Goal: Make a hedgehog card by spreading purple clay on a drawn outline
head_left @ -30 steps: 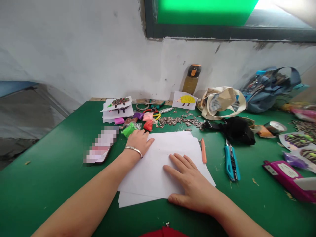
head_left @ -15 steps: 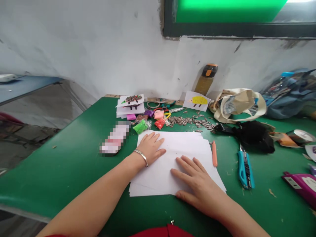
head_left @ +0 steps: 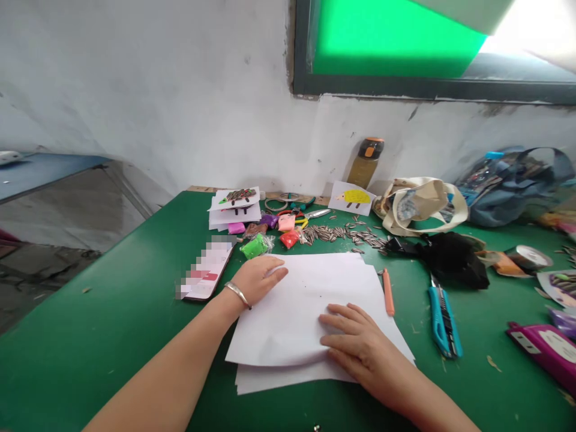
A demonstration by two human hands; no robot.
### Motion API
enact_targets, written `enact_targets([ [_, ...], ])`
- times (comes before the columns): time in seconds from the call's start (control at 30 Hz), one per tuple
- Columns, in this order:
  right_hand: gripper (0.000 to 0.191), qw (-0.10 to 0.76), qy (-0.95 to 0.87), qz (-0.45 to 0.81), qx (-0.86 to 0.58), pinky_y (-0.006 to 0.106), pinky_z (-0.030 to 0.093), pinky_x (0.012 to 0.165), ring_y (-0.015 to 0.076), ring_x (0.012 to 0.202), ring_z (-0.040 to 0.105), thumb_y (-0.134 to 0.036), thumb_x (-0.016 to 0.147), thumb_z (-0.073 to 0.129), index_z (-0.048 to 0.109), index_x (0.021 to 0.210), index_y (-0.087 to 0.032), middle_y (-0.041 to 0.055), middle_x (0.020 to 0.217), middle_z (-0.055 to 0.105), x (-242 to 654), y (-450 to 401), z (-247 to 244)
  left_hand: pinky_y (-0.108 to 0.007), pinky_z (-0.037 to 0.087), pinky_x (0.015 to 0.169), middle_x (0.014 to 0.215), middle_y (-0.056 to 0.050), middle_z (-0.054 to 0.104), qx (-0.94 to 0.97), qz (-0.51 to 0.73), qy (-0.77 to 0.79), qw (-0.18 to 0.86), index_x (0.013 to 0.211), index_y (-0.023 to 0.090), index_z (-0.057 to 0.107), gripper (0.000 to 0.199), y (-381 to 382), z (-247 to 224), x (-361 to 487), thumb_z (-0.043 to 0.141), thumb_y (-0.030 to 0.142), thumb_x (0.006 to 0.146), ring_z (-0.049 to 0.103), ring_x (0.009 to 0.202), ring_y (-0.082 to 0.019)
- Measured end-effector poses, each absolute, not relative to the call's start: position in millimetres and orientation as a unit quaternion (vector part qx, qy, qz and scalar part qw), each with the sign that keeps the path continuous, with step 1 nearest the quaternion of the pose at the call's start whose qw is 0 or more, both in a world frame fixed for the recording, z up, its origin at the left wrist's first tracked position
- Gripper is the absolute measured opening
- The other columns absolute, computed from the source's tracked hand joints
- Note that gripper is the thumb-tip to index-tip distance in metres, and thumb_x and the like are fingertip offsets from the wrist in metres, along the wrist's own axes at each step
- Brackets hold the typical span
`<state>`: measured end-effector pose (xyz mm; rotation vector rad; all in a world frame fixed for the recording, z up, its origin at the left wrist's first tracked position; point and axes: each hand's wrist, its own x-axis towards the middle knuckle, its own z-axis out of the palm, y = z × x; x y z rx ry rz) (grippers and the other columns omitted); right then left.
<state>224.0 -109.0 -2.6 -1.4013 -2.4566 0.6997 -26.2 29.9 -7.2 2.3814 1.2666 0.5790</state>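
Observation:
A white sheet of paper (head_left: 292,312) lies on top of a stack of white paper (head_left: 279,379), shifted so the lower sheets show along its front. Its near edge bows up slightly. At its upper left edge, my left hand (head_left: 257,279) is closed on the sheet, thumb on top and the other fingers partly hidden. My right hand (head_left: 360,342) rests on the right part of the paper, fingers spread and holding nothing. Beside the paper's right edge lies an orange stick-like tool (head_left: 388,293). A phone (head_left: 209,270), partly blurred out, lies left of my left hand.
Behind the paper are clay packets (head_left: 254,246), scattered sunflower seeds (head_left: 328,234), scissors (head_left: 315,214) and a hedgehog picture (head_left: 351,198). A blue utility knife (head_left: 443,318), black pouch (head_left: 456,261), tote bag (head_left: 423,207) and purple case (head_left: 542,351) occupy the right. A bottle (head_left: 364,165) leans against the wall.
The top sheet has slid left off the stack's alignment, exposing sheets below. My left hand has gone from lying flat to closed at the edge. My right hand remains spread on the paper.

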Motion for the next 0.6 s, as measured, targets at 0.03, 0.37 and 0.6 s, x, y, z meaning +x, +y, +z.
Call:
enact_targets([
  [0.03, 0.026, 0.119, -0.836, 0.246, -0.476, 0.058, 0.028, 0.110, 0.0281, 0.134, 0.041, -0.031, 0.096, 0.046, 0.071, 0.106, -0.034, 0.0013, 0.133, 0.060, 225.2, -107.8, -2.5, -0.033, 0.048, 0.097, 0.111, -0.006, 0.072, 0.833, 0.214, 0.468, 0.206, 0.105, 0.019, 0.072, 0.042, 30.5, -5.7, -27.9, 0.044, 0.047, 0.091, 0.065, 0.105, -0.022],
  [0.37, 0.021, 0.285, -0.770, 0.332, -0.464, 0.043, 0.040, 0.106, 0.0189, 0.101, 0.064, -0.029, 0.094, 0.051, 0.071, 0.096, -0.025, 0.0043, 0.101, 0.072, 237.0, -107.2, -13.3, -0.027, 0.049, 0.088, 0.106, -0.002, 0.074, 0.788, 0.244, 0.523, 0.214, 0.095, 0.022, 0.075, 0.047, 32.2, 2.0, -32.9, 0.042, 0.055, 0.088, 0.066, 0.102, -0.022],
  [0.6, 0.019, 0.348, -0.728, 0.365, -0.465, 0.027, 0.054, 0.084, 0.0165, 0.094, 0.067, -0.029, 0.093, 0.053, 0.071, 0.092, -0.023, 0.0046, 0.099, 0.072, 242.5, -105.8, -6.5, -0.027, 0.045, 0.073, 0.087, -0.003, 0.074, 0.741, 0.212, 0.615, 0.165, 0.085, 0.021, 0.074, 0.053, 39.4, 15.4, -43.8, 0.036, 0.058, 0.088, 0.066, 0.086, -0.022],
])
